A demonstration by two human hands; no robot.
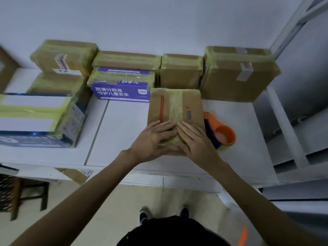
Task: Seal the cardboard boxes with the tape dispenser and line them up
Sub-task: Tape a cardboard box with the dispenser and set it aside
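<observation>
Peeking from behind box [174,107], tape dispenser [224,136]

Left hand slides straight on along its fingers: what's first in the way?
Likely the right hand: the left hand lies flat on the brown box, its fingers pointing at the right fingertips, almost touching.

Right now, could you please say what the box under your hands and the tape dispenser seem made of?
The box looks like matte brown cardboard under glossy, wrinkled yellowish tape. The tape dispenser seems smooth moulded plastic, orange and blue.
</observation>
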